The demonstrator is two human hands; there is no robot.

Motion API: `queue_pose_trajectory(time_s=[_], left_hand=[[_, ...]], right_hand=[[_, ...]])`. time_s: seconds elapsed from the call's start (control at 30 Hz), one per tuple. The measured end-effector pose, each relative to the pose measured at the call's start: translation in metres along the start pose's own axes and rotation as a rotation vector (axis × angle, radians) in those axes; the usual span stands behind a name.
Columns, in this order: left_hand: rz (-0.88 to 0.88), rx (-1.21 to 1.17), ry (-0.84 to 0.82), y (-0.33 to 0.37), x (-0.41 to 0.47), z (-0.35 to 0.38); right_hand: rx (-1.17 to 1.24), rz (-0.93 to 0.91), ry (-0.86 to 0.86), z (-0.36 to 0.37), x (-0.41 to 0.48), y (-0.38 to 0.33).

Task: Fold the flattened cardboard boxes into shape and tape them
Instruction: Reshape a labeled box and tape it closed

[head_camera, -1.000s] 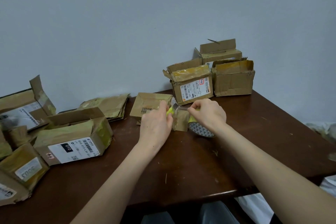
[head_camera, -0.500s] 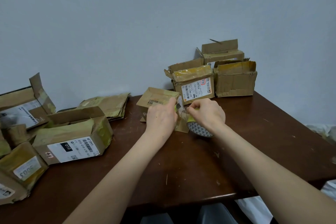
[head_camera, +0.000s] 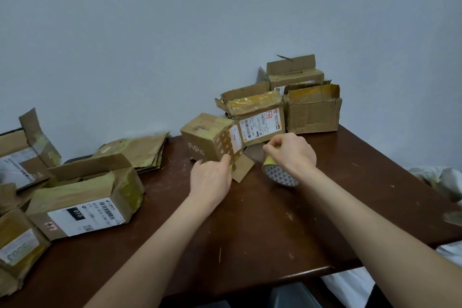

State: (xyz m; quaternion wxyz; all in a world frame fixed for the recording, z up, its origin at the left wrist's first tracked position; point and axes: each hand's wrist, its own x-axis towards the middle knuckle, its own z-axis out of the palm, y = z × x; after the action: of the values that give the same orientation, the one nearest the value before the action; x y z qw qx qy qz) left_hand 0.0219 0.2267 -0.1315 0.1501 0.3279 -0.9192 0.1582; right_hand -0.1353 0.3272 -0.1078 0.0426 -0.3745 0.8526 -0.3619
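Just left of the labelled box (head_camera: 260, 121), I see the small box (head_camera: 207, 140) tipped on the table (head_camera: 275, 232), one flap hanging open. The left hand (head_camera: 211, 179) grips its near corner, fingers curled. In front of the labelled box, the right hand (head_camera: 291, 155) holds the tape roll (head_camera: 278, 175), thumb and forefinger pinched.

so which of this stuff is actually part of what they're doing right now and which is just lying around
In use: small box, held by the left hand; tape roll, in the right hand.
Lying about: stack of flattened boxes; 010-labelled box; three folded boxes by the wall.
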Motion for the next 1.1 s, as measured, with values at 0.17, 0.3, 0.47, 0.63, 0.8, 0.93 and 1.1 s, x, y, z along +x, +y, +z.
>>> queue_pose_trajectory(time_s=[0.17, 0.3, 0.47, 0.63, 0.8, 0.93, 1.1], left_hand=[[0.005, -0.088, -0.002, 0.019, 0.001, 0.003], [0.014, -0.119, 0.029, 0.026, 0.001, 0.005], [0.125, -0.393, 0.492, 0.056, 0.03, -0.044], [-0.08, -0.745, 0.042, 0.078, 0.046, -0.048], [-0.194, -1.078, -0.061, 0.099, 0.048, -0.053], [-0.222, -1.006, 0.06, 0.113, 0.051, -0.055], [-0.226, -0.959, 0.173, 0.12, 0.055, -0.054]], right_hand=[[0.212, 0.025, 0.013, -0.005, 0.001, 0.014], [0.207, 0.015, 0.095, -0.013, -0.002, 0.018], [0.121, 0.016, 0.204, -0.021, -0.009, 0.024], [0.122, -0.074, 0.232, -0.032, -0.022, 0.033], [0.174, -0.131, 0.219, -0.043, -0.028, 0.049], [0.226, -0.098, 0.174, -0.043, -0.027, 0.054], [0.436, 0.012, 0.14, -0.037, -0.026, 0.049]])
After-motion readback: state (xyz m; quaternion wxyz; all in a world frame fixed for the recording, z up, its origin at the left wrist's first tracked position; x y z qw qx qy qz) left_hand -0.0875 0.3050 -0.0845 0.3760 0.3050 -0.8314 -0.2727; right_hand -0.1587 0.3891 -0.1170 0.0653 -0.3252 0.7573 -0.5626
